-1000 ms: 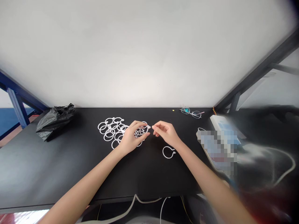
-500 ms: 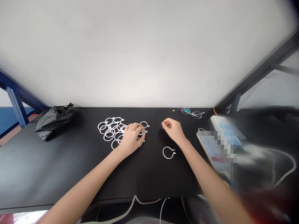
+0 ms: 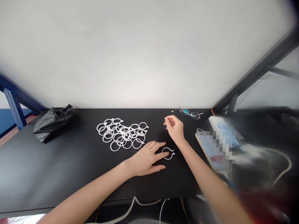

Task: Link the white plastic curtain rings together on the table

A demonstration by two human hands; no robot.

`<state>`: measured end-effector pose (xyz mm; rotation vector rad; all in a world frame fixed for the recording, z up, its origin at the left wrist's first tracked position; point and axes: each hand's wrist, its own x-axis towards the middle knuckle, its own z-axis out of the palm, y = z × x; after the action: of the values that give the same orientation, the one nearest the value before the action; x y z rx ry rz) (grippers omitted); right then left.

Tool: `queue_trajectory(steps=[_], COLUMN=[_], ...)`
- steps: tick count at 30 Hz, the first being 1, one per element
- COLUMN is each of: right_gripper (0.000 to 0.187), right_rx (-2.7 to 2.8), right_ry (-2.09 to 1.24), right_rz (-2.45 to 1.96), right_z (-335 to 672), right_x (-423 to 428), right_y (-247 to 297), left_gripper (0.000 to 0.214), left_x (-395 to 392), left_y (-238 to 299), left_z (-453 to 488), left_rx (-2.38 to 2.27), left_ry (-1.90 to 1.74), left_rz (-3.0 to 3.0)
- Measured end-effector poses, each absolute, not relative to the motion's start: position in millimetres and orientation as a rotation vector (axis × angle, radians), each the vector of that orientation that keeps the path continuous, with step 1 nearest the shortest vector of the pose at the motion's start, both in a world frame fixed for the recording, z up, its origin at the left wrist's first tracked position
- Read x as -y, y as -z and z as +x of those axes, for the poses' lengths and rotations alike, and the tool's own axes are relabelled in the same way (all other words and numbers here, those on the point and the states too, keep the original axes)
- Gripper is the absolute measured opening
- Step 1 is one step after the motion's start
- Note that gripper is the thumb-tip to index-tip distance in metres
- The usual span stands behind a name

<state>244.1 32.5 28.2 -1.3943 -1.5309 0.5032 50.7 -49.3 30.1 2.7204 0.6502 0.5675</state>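
A pile of several white plastic rings lies on the black table at mid-left. One single white ring lies apart, nearer the front. My left hand lies flat with fingers stretched out, its fingertips touching that single ring. My right hand hovers behind the ring with fingers curled in a loose pinch; nothing shows between them.
A crumpled black plastic bag sits at the far left. Eyeglasses lie by the back wall. A tablet and a book lie at the right. White cables trail off the right and front edges.
My left hand left the ring pile and moved right and nearer, onto the single ring. My right hand drew back from the pile toward the rear right. The pile now lies uncovered.
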Motion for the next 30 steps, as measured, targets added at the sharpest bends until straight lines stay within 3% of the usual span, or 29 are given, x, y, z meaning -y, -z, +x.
queue_trajectory(steps=[9, 17, 24, 30], right_gripper=[0.028, 0.028, 0.031, 0.032], right_rx=[1.475, 1.584, 1.722, 1.498], right_ry=[-0.627, -0.74, -1.161, -1.413], right_rz=[-1.263, -1.19, -1.137, -1.074], right_z=[237.9, 233.7, 226.5, 219.6], right_x=[-27.6, -22.9, -15.6, -13.8], right_y=[-30.6, -32.2, -37.9, -42.5], left_gripper=[0.008, 0.015, 0.024, 0.025], left_x=[43.2, 35.6, 25.5, 22.0], left_y=[-24.1, -30.2, -37.7, -34.0], left_z=[50.4, 43.0, 39.7, 36.9], left_rx=[-0.754, -0.861, -0.903, -0.868], left_ry=[-0.542, -0.812, -0.982, -1.082], left_rz=[2.666, 2.123, 1.593, 1.55])
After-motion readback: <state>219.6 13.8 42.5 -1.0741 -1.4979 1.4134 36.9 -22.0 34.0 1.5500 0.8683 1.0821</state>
